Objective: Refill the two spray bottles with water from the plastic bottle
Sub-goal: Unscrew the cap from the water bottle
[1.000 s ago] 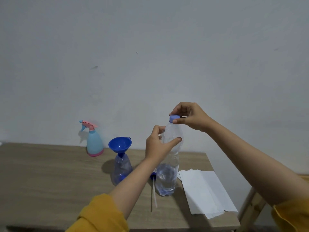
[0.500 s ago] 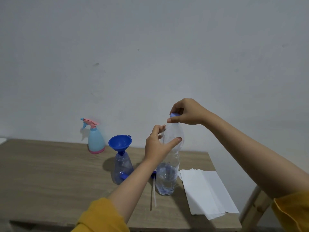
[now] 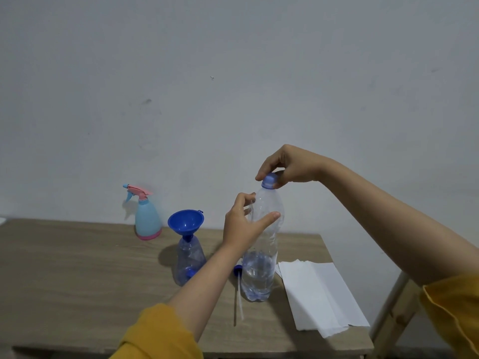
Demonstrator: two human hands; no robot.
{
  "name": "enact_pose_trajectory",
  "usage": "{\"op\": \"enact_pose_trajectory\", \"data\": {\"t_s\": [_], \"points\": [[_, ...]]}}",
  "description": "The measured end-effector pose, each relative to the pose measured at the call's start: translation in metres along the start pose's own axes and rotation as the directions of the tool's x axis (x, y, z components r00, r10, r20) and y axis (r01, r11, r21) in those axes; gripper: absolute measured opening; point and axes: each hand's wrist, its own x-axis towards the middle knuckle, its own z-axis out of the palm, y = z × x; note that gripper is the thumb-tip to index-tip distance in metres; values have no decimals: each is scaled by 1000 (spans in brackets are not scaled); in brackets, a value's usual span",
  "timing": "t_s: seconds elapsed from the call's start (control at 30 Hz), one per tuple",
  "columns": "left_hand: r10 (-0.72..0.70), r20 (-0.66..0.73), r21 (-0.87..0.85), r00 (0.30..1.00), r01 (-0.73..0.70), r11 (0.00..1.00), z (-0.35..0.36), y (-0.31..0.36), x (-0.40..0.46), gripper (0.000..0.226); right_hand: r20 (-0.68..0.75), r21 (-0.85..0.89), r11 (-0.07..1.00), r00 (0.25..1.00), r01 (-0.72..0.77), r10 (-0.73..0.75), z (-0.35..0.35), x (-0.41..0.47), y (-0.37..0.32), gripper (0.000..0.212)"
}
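Head view: the left hand (image 3: pixel 242 226) grips the unlabelled bottle (image 3: pixel 261 255) standing upright on the table (image 3: pixel 77 268); right hand (image 3: pixel 287 167) pinches its blue cap (image 3: pixel 269 181). No writing is readable.

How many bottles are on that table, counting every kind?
3. The pink-and-blue spray bottle stands at the back by the wall. The clear spray bottle stands mid-table under the blue funnel. The plastic water bottle stands right of it, gripped by both hands.
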Motion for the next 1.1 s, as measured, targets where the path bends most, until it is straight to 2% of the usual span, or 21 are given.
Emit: {"op": "enact_pose_trajectory", "data": {"t_s": [0.13,0.23,0.3,0.4,0.5,0.57,0.67,0.87,0.97,1.0,1.1], "points": [[-4,11,-8,1000,4,1000,1,-2,-1,54,-99,159,987,995,30,-14,-3,-11,0,33],[-4,2,-7,1000,4,1000,2,-2,-2,53,-293,296,953,956,60,31,9,-34,3,26],[6,-5,4,1000,-6,1000,2,-1,-2,53,-462,414,901,883,128,86,33,-53,10,21],[21,-10,3,1000,-21,1000,3,-1,-4,54,-642,569,799,712,193,285,94,-78,31,19],[25,-19,10,1000,-25,1000,3,-1,-4,57,-659,680,721,542,134,521,173,-98,54,20],[24,-26,3,999,-24,1000,3,-3,-4,58,-608,720,693,491,12,623,225,-110,66,19],[30,-33,16,999,-29,999,5,-4,-3,59,-524,706,685,520,-177,674,287,-123,77,21],[25,-38,16,999,-24,1000,4,0,-5,52,-490,550,764,610,-338,623,341,-127,91,27],[18,-48,9,999,-17,1000,4,-1,-6,52,-499,468,811,652,-351,571,352,-126,96,17],[17,-48,7,999,-16,1000,4,-1,-6,52,-499,475,809,651,-347,572,352,-126,94,20],[-3,-33,7,999,3,1000,5,0,-5,54,-572,520,806,584,-284,575,342,-120,91,30]]}}
